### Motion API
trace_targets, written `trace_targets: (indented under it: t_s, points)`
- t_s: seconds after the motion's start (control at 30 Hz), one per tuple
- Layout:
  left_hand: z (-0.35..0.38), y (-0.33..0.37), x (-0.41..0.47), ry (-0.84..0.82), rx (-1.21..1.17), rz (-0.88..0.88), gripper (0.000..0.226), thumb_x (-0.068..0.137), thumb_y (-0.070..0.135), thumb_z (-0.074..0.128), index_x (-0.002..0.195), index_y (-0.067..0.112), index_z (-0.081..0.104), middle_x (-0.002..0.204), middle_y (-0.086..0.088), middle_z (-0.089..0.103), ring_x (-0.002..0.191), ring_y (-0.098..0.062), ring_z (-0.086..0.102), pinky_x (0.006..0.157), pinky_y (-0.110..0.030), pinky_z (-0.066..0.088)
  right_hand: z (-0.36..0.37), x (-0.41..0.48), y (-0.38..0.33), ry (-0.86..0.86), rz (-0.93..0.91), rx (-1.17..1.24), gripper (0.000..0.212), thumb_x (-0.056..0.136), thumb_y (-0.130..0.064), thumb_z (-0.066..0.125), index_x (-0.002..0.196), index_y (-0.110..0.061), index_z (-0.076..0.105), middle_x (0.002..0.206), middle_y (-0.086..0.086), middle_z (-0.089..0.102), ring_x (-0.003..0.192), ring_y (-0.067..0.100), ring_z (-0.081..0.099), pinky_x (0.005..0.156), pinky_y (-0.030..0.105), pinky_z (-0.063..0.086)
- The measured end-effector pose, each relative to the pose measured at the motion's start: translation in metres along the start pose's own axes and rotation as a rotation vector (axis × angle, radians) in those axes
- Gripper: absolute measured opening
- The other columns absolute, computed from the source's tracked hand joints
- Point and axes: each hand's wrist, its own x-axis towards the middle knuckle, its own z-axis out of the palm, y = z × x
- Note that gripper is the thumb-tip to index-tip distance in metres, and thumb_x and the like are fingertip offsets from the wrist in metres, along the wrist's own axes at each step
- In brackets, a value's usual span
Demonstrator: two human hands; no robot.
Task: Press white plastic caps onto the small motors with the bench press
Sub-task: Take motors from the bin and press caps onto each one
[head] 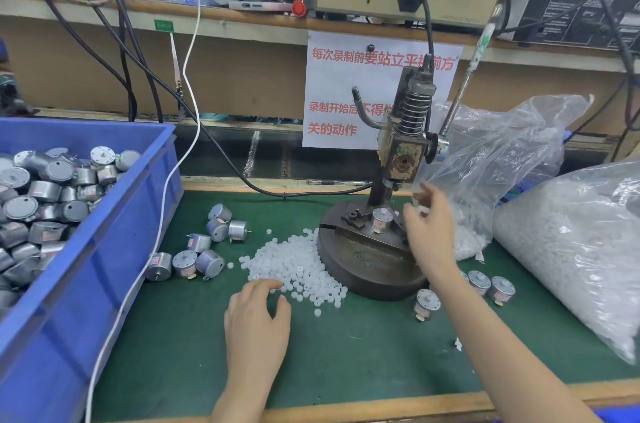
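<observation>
Fingers of my left hand (pixel 256 322) lie loosely curved and apart, tips resting on the near edge of the white cap pile (pixel 298 261). My right hand (pixel 429 232) is blurred, so I cannot tell its finger state. It hovers just right of a motor (pixel 382 220) seated on the bench press (pixel 403 145), centre of the green tabletop (pixel 346 353).

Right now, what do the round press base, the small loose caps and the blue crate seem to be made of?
Press base: probably cast iron or steel; dark, dull, worn surface.
Caps: plastic, milky white and slightly translucent.
Blue crate: moulded plastic, smooth walls with a soft sheen.
</observation>
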Motion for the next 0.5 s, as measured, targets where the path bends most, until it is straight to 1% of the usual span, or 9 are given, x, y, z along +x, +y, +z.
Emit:
trace_targets:
  t_s: [0.07, 0.13, 0.2, 0.23, 0.3, 0.37, 0.43, 0.47, 0.5]
  points:
    - [0.001, 0.000, -0.001, -0.017, 0.045, 0.015, 0.021, 0.086, 0.014, 0.054, 0.103, 0.024, 0.061, 0.110, 0.012, 0.058, 0.104, -0.015, 0.043, 0.086, -0.025, 0.025, -0.011, 0.004, -0.004, 0.144, -0.018, 0.104, 0.049, 0.089, -0.005, 0.047, 0.136, -0.012, 0.038, 0.124, 0.006, 0.050, 0.111, 0.017, 0.049, 0.093, 0.030, 0.041]
    - [0.001, -0.001, -0.001, -0.029, 0.080, 0.032, 0.020, 0.087, 0.018, 0.055, 0.104, 0.027, 0.060, 0.110, 0.015, 0.057, 0.106, -0.014, 0.043, 0.083, -0.024, 0.022, -0.020, 0.014, -0.009, 0.212, -0.036, 0.143, 0.052, 0.089, -0.004, 0.044, 0.140, -0.012, 0.034, 0.129, 0.004, 0.048, 0.117, 0.014, 0.046, 0.095, 0.025, 0.037]
    - [0.002, -0.001, -0.001, -0.034, 0.095, 0.038, 0.021, 0.087, 0.019, 0.055, 0.105, 0.028, 0.060, 0.110, 0.015, 0.057, 0.106, -0.014, 0.043, 0.082, -0.024, 0.022, -0.026, 0.027, -0.018, 0.189, -0.056, 0.164, 0.054, 0.092, -0.008, 0.044, 0.144, -0.012, 0.028, 0.136, 0.001, 0.044, 0.125, 0.012, 0.041, 0.105, 0.028, 0.033]
    - [0.002, -0.002, -0.001, -0.036, 0.099, 0.038, 0.021, 0.087, 0.019, 0.055, 0.105, 0.028, 0.060, 0.109, 0.015, 0.057, 0.106, -0.015, 0.043, 0.082, -0.024, 0.022, -0.028, 0.033, -0.023, 0.162, -0.062, 0.175, 0.055, 0.093, -0.010, 0.043, 0.145, -0.013, 0.026, 0.139, 0.000, 0.042, 0.127, 0.010, 0.039, 0.107, 0.028, 0.032]
    - [0.002, -0.002, 0.000, -0.035, 0.102, 0.039, 0.021, 0.086, 0.020, 0.056, 0.105, 0.029, 0.060, 0.108, 0.015, 0.057, 0.105, -0.015, 0.043, 0.082, -0.024, 0.022, -0.029, 0.045, -0.034, 0.106, -0.065, 0.216, 0.054, 0.095, -0.013, 0.043, 0.146, -0.015, 0.026, 0.141, -0.004, 0.041, 0.127, 0.008, 0.039, 0.106, 0.026, 0.032]
    - [0.003, -0.001, 0.000, -0.029, 0.100, 0.037, 0.019, 0.087, 0.023, 0.056, 0.104, 0.029, 0.060, 0.106, 0.014, 0.058, 0.104, -0.014, 0.043, 0.082, -0.024, 0.022, -0.030, 0.059, -0.048, 0.073, -0.022, 0.304, 0.050, 0.094, -0.014, 0.043, 0.143, -0.014, 0.032, 0.133, -0.007, 0.045, 0.118, 0.005, 0.044, 0.099, 0.021, 0.035]
    - [0.002, -0.001, -0.001, -0.025, 0.099, 0.036, 0.017, 0.087, 0.024, 0.056, 0.104, 0.029, 0.060, 0.106, 0.015, 0.057, 0.103, -0.014, 0.043, 0.082, -0.024, 0.022, -0.032, 0.078, -0.061, 0.081, 0.079, 0.435, 0.039, 0.092, -0.010, 0.044, 0.131, -0.009, 0.047, 0.121, -0.003, 0.054, 0.104, 0.008, 0.051, 0.088, 0.018, 0.042]
    - [0.002, -0.001, -0.001, -0.025, 0.101, 0.038, 0.017, 0.088, 0.025, 0.056, 0.104, 0.029, 0.060, 0.106, 0.015, 0.057, 0.103, -0.014, 0.043, 0.083, -0.023, 0.022, -0.033, 0.087, -0.067, 0.094, 0.142, 0.502, 0.034, 0.090, -0.008, 0.045, 0.124, -0.006, 0.052, 0.115, 0.000, 0.057, 0.099, 0.010, 0.053, 0.085, 0.019, 0.044]
    - [0.002, -0.001, -0.001, -0.028, 0.104, 0.039, 0.017, 0.088, 0.025, 0.055, 0.104, 0.029, 0.059, 0.106, 0.016, 0.056, 0.103, -0.013, 0.042, 0.083, -0.023, 0.022, -0.035, 0.094, -0.073, 0.103, 0.195, 0.551, 0.033, 0.089, -0.008, 0.045, 0.121, -0.004, 0.053, 0.109, 0.003, 0.059, 0.095, 0.013, 0.053, 0.084, 0.022, 0.045]
